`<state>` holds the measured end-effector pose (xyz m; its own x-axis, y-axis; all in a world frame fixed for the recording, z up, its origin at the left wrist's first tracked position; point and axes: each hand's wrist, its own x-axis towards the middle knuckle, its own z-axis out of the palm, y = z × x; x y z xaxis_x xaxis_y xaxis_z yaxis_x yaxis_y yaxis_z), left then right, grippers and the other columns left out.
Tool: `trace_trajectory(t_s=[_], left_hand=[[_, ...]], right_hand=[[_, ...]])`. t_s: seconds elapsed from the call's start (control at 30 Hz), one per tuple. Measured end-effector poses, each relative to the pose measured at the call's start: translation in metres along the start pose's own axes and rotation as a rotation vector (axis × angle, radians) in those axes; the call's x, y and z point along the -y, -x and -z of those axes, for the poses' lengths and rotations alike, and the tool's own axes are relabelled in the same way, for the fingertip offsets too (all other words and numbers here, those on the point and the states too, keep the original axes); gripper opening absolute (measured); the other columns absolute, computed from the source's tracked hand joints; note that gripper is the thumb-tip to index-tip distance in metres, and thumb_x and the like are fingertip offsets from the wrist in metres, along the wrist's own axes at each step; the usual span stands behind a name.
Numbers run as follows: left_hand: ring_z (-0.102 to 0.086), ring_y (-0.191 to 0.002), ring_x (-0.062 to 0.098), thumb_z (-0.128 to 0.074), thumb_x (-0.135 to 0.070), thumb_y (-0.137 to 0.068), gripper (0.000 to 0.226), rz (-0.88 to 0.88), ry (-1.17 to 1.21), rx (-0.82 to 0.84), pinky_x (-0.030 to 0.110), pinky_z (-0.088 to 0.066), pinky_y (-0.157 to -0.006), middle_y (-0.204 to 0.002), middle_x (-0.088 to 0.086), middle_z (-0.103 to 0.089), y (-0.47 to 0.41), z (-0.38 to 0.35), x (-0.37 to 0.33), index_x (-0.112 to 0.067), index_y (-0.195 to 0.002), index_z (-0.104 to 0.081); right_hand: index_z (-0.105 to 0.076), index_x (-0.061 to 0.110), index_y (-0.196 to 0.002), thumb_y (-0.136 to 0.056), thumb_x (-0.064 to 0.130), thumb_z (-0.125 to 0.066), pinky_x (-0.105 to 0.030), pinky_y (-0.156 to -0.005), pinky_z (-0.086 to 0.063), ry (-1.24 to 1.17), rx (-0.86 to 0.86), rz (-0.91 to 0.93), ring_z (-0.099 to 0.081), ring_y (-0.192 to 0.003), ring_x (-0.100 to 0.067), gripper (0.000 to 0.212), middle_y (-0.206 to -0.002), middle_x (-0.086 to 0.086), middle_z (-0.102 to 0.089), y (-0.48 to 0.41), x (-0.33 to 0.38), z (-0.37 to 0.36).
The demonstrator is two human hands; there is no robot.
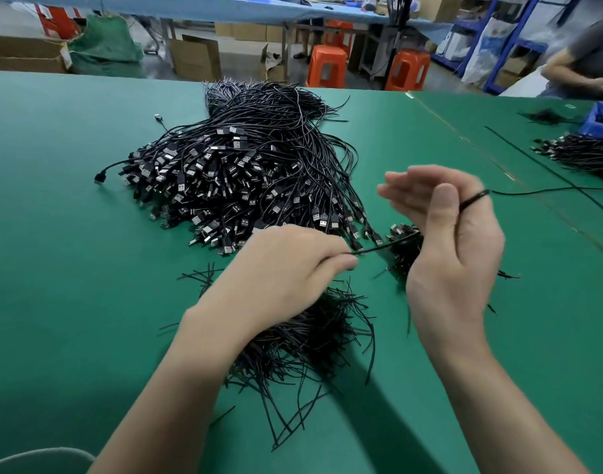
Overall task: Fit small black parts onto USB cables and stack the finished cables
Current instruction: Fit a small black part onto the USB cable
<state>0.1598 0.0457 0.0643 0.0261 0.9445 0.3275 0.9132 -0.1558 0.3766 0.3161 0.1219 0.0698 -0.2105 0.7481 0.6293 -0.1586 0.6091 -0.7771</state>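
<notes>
A big heap of black USB cables [245, 172] lies on the green table [70, 234], plugs toward me. My left hand [283, 268] pinches one thin black cable [382, 248] at its near end. That cable runs up to my right hand [454, 248], where the thumb presses it against the palm; the other fingers are stretched out. It leaves the hand at the right and trails across the table [549, 190]. A pile of thin black strands [313, 336] lies under my left wrist. A small cluster of black parts [404, 254] sits behind my right hand, partly hidden.
A second cable bundle [580, 152] and a blue bin [601, 119] sit at the far right, near another person's arm [573, 66]. Beyond the table's far edge stand orange stools [327, 66] and cardboard boxes [195, 58].
</notes>
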Motion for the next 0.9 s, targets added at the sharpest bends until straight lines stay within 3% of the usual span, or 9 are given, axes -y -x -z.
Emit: trace_trajectory(t_s=[0.13,0.23,0.33,0.4,0.57,0.63,0.7,0.77,0.9], left_hand=[[-0.066,-0.086,0.008,-0.053,-0.037,-0.105,0.026,-0.045,0.271,-0.106,0.036,-0.052,-0.081,-0.087,-0.011,-0.071,0.001,0.011,0.002,-0.029,-0.1,-0.077],[-0.061,-0.079,0.013,-0.06,-0.038,-0.1,0.025,-0.099,0.304,-0.225,0.031,-0.048,-0.074,-0.08,-0.006,-0.065,0.0,0.014,0.003,-0.022,-0.09,-0.075],[-0.057,-0.074,0.013,-0.064,-0.034,-0.097,0.022,-0.057,0.374,-0.344,0.02,-0.042,-0.069,-0.078,-0.007,-0.062,-0.002,0.012,0.013,-0.017,-0.084,-0.071],[-0.052,-0.071,0.009,-0.066,-0.027,-0.098,0.016,-0.019,0.467,-0.364,0.02,-0.04,-0.067,-0.078,-0.009,-0.061,-0.003,0.007,0.017,-0.018,-0.086,-0.07],[-0.068,-0.096,0.009,-0.051,-0.007,-0.105,0.028,-0.016,0.584,-0.205,0.029,-0.054,-0.09,-0.101,-0.013,-0.073,-0.006,-0.011,0.009,-0.023,-0.114,-0.072],[-0.064,-0.087,0.0,-0.051,-0.004,-0.105,0.04,-0.018,0.565,-0.118,0.021,-0.05,-0.082,-0.09,-0.025,-0.067,-0.005,-0.015,0.004,-0.041,-0.1,-0.065],[-0.059,-0.085,-0.005,-0.052,-0.011,-0.105,0.029,-0.027,0.471,-0.055,0.017,-0.046,-0.081,-0.088,-0.026,-0.062,-0.006,-0.018,0.002,-0.033,-0.094,-0.066],[-0.063,-0.09,0.007,-0.05,-0.022,-0.105,0.022,-0.05,0.379,-0.035,0.03,-0.051,-0.084,-0.093,-0.012,-0.069,-0.007,-0.02,0.002,-0.014,-0.103,-0.07],[-0.063,-0.08,0.01,-0.058,-0.035,-0.101,0.025,-0.066,0.324,-0.144,0.031,-0.05,-0.075,-0.081,-0.008,-0.068,-0.006,-0.004,0.005,-0.019,-0.093,-0.075]], right_hand=[[-0.06,0.022,-0.105,-0.111,0.027,-0.037,-0.033,-0.073,-0.055,0.374,0.147,0.023,-0.069,-0.077,-0.014,0.025,-0.085,0.01,-0.072,-0.005,-0.004,0.003],[-0.062,0.025,-0.082,-0.11,0.044,-0.03,-0.031,-0.058,-0.04,0.471,0.406,-0.132,-0.054,-0.055,-0.01,0.047,-0.06,0.008,-0.059,0.0,-0.007,0.0],[-0.066,0.019,-0.073,-0.1,0.064,-0.017,-0.026,-0.052,-0.026,0.062,0.659,-0.505,-0.035,-0.05,-0.011,0.072,-0.052,0.005,-0.042,0.01,-0.002,-0.005],[-0.068,0.017,-0.082,-0.101,0.056,-0.028,-0.029,-0.051,-0.02,-0.317,0.739,-0.685,-0.027,-0.05,-0.014,0.059,-0.052,0.005,-0.036,0.015,0.002,-0.009],[-0.063,0.01,-0.093,-0.103,0.022,-0.045,-0.016,-0.042,-0.035,-0.812,0.579,-0.649,-0.039,-0.045,-0.006,0.024,-0.058,0.005,-0.049,0.005,0.01,-0.006],[-0.07,0.01,-0.1,-0.103,0.018,-0.045,-0.02,-0.048,-0.047,-0.822,0.452,-0.56,-0.053,-0.052,-0.01,0.027,-0.069,-0.001,-0.062,-0.003,0.011,-0.004],[-0.069,0.008,-0.109,-0.106,0.014,-0.04,-0.024,-0.064,-0.055,-0.742,0.347,-0.451,-0.065,-0.067,-0.015,0.03,-0.085,-0.007,-0.072,-0.01,0.009,-0.002],[-0.063,0.007,-0.114,-0.11,0.012,-0.035,-0.027,-0.078,-0.057,-0.524,0.292,-0.32,-0.072,-0.083,-0.019,0.029,-0.096,-0.009,-0.076,-0.015,0.006,0.001],[-0.064,0.018,-0.108,-0.11,0.017,-0.039,-0.023,-0.076,-0.057,0.274,0.356,-0.071,-0.074,-0.082,-0.01,0.025,-0.089,0.005,-0.075,-0.013,-0.004,0.006]])
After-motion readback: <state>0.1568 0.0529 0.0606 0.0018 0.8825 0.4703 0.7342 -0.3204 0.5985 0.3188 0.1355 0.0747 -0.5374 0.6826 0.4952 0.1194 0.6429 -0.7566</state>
